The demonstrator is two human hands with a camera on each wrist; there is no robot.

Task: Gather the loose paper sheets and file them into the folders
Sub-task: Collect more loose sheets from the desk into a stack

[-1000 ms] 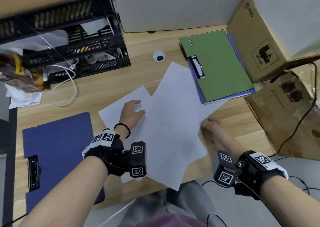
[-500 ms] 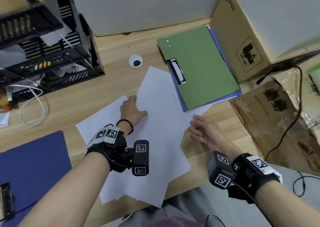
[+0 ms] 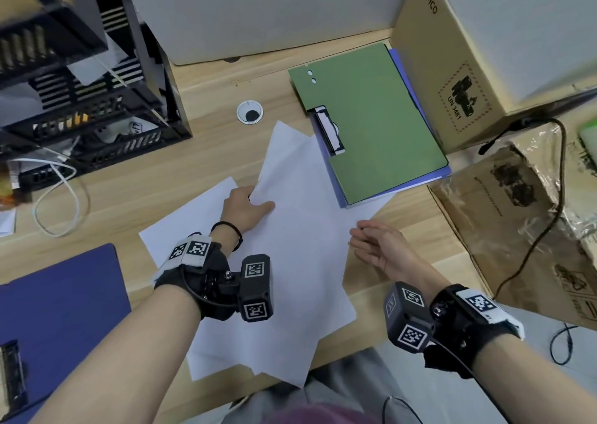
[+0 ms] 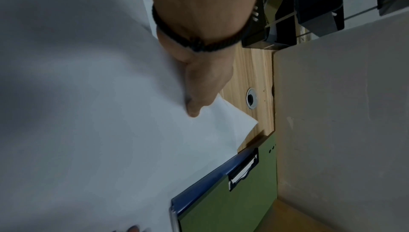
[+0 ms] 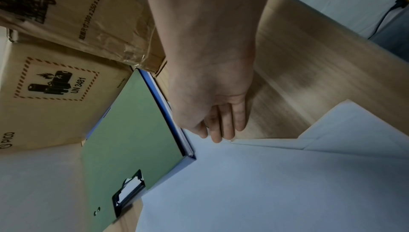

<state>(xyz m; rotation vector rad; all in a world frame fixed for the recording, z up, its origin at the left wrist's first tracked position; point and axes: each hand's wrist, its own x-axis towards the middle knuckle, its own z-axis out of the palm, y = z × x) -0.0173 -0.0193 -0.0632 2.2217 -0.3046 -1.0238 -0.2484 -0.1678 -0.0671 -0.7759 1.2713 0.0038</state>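
Matt white paper sheets [image 3: 300,262] on a smooth wood-grain desk [image 3: 200,171], beside rough cardboard boxes [image 3: 517,223]

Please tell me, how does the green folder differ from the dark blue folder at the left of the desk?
The green folder lies at the far right, fully in view, on a lighter blue folder; the dark blue folder lies near left, cut by the frame, directly on the desk. Both lie flat and have a clip.

The upright cardboard box [image 3: 452,77] at two o'clock reads "PICO" and, under a battery-and-flame sign, "UN 3481". The flattened carton [image 5: 73,17] at three o'clock carries "300 x 250 x 200mm" after unreadable characters.
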